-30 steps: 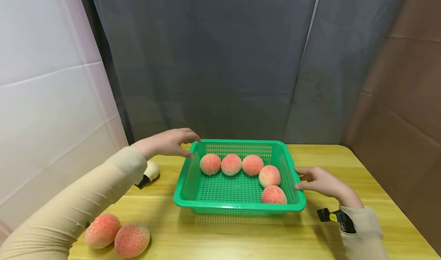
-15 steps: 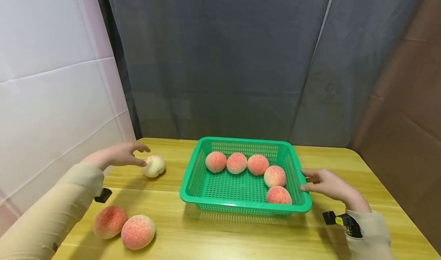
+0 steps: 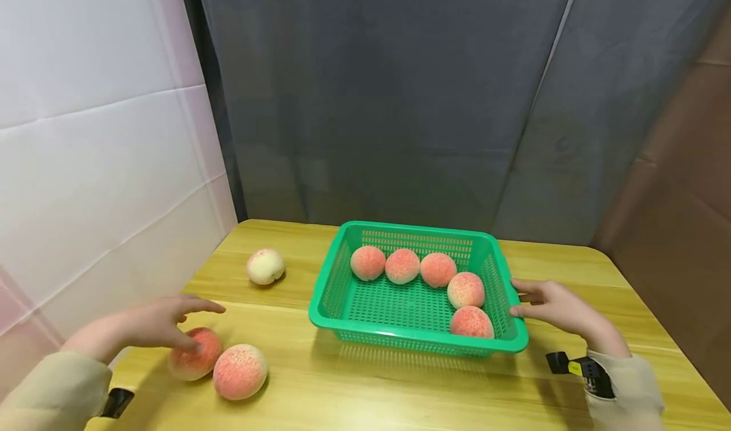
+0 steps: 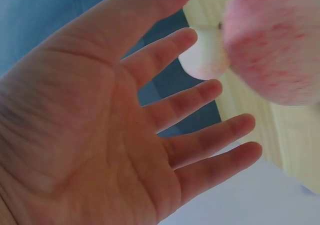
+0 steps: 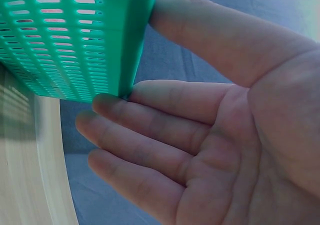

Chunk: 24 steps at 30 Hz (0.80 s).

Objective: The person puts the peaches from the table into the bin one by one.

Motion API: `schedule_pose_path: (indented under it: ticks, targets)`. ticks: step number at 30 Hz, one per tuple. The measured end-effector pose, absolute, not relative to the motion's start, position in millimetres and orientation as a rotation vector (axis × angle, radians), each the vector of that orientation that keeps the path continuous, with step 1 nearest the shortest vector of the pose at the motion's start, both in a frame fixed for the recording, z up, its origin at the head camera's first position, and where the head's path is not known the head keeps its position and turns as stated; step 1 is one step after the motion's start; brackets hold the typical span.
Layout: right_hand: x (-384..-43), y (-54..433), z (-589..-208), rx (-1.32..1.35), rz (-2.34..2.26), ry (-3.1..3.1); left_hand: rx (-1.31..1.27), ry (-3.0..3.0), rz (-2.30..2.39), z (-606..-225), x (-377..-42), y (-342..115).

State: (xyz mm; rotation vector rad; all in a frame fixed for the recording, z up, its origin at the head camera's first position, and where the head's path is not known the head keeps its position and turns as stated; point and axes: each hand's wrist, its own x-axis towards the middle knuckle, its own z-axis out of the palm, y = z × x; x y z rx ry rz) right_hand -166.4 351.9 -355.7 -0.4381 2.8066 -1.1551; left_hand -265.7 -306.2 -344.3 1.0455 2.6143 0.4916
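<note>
Your left hand (image 3: 155, 323), fingers spread wide, hovers by the round, fuzzy pink-red peach (image 3: 197, 364) at near left; your right hand (image 3: 555, 308), fingers fairly straight, touches the rectangular green plastic basket's (image 3: 400, 335) right rim.

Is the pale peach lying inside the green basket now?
No, the pale peach lies on the wooden table, outside the green basket.

The left hand (image 3: 151, 324) was spread, four fingers (image 4: 210, 144) straight and fanned apart, the thumb (image 4: 142, 10) standing clear of them. The right hand (image 3: 562, 307) had relaxed fingers (image 5: 140, 147), its thumb (image 5: 215, 35) set apart across a gap. Behind the hands lay the left forearm (image 3: 48, 390) and right forearm (image 3: 625, 390).
</note>
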Motion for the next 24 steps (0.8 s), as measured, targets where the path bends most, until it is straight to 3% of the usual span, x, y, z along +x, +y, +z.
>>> schedule_pose_path:
  ticks: [24]
  targets:
    - [-168, 351, -355, -0.427, -1.193, 2.779, 1.012, 2.649, 0.417, -369, -262, -308]
